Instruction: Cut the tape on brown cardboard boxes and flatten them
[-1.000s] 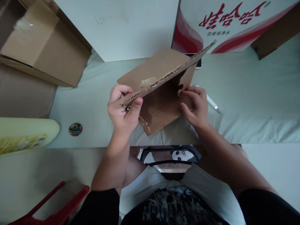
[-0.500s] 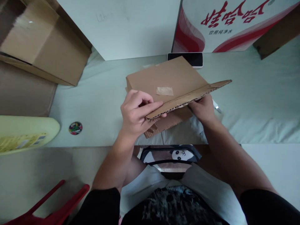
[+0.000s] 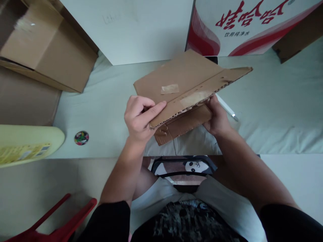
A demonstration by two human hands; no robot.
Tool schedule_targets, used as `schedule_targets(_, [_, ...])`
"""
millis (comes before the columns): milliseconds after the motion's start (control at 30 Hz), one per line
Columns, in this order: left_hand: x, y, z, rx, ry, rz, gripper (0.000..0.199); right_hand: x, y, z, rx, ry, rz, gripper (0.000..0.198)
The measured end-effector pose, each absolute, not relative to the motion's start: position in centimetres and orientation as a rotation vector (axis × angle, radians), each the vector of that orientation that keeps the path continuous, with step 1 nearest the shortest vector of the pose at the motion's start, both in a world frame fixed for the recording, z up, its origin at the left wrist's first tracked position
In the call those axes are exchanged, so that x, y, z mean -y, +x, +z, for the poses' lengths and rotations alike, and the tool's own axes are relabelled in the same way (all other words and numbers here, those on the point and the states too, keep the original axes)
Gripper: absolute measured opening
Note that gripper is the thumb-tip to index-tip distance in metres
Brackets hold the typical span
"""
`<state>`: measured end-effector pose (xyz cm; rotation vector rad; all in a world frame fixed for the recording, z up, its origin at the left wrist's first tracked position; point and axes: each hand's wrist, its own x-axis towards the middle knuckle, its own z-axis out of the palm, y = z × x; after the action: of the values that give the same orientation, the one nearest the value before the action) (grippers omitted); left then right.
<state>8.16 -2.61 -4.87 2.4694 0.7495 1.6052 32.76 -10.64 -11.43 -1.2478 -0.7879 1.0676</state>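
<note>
A brown cardboard box (image 3: 188, 72) is tilted in front of me, with a long flap angled toward me and another flap below it. A strip of pale tape (image 3: 170, 89) is stuck on its upper face. My left hand (image 3: 140, 117) pinches the flap's left corner, its index finger lying along the crease. My right hand (image 3: 215, 116) is closed on the box's right side under the flap, some fingertips hidden behind the cardboard. A white utility knife (image 3: 228, 107) lies on the cloth just beyond my right hand.
A large carton (image 3: 60, 53) stands at the left, and white and red printed panels (image 3: 242, 30) stand behind. A dark-screened device (image 3: 214, 59) is mostly covered by the box. A round colourful disc (image 3: 81, 137), a yellow bottle (image 3: 30, 143) and a red chair or stool (image 3: 58, 225) are at left.
The box has shifted up and slightly left, and its flap has turned so that more of its outer face shows. Both hands moved with it, uncovering more of the knife.
</note>
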Motion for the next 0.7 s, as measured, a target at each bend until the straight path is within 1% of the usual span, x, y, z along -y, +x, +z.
schedule_targets(67, [2.5,8.0,-4.5,-0.746,2.472,1.557,0.018,11.0,32.8,-10.8,0.727,-1.246,1.144,0.062])
schedule_targets(133, [2.6,8.0,-4.3,-0.771,2.460,1.468,0.018,11.3,33.1,-10.5,0.705,-1.236,1.209,0.065])
schedule_targets(200, [2.7,8.1,-4.3,-0.815,2.469,1.413,0.018,11.4,33.3,-10.4,0.699,-1.189,1.275,0.074])
schedule_targets(267, [3.1,8.5,-4.6,-0.829,2.487,1.434,0.012,11.4,33.2,-10.5,0.695,-1.161,1.309,0.079])
schedule_targets(333, [3.4,9.0,-5.1,-0.784,2.502,1.484,0.007,11.2,32.7,-10.9,0.660,-1.182,1.298,0.073])
schedule_targets(467, [3.4,9.5,-5.9,-0.684,2.497,1.492,0.012,10.6,32.2,-11.6,0.509,-1.236,1.164,0.055])
schedule_targets(567, [2.7,8.9,-5.9,-0.575,2.530,1.425,0.015,10.3,32.8,-11.6,0.449,-1.213,1.095,0.039])
schedule_targets(600, [2.4,8.6,-5.9,-0.547,2.544,1.377,0.024,10.2,33.1,-11.6,0.444,-1.202,1.085,0.037])
schedule_targets(700, [1.8,7.7,-6.0,-0.576,2.602,1.142,0.069,10.0,33.9,-11.5,0.445,-1.179,1.066,0.035])
